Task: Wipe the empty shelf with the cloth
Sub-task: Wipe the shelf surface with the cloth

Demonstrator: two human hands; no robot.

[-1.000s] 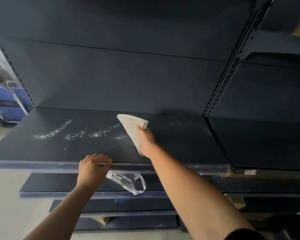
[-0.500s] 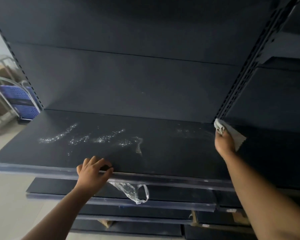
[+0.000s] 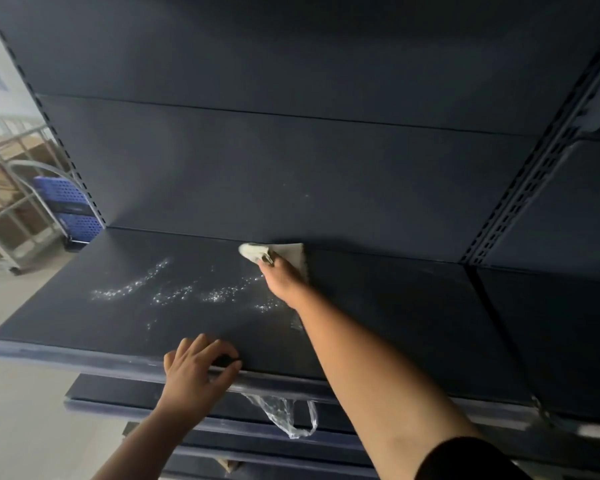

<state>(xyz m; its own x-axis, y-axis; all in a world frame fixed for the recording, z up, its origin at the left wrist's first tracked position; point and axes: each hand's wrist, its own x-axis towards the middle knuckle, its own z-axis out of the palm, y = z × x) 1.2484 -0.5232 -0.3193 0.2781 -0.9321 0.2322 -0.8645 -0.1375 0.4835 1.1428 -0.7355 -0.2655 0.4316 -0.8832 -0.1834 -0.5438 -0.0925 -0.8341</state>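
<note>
A dark, empty metal shelf (image 3: 378, 306) stretches across the view at chest height. White speckled residue (image 3: 174, 289) lies on its left half. My right hand (image 3: 281, 275) presses a pale cloth (image 3: 297, 256) flat against the shelf's back edge, near the middle, just right of the residue. My left hand (image 3: 196, 368) grips the shelf's front lip, and a clear plastic bag (image 3: 284, 414) hangs below that hand.
Lower shelves (image 3: 136, 396) jut out beneath. A perforated upright (image 3: 527, 188) divides this bay from another dark bay on the right. At far left stand a metal cart (image 3: 14, 209) and blue crates (image 3: 70, 209) on a pale floor.
My right hand swept the cloth to the shelf's right end, then back left along the rear edge to the middle. My left hand stayed on the front lip.
</note>
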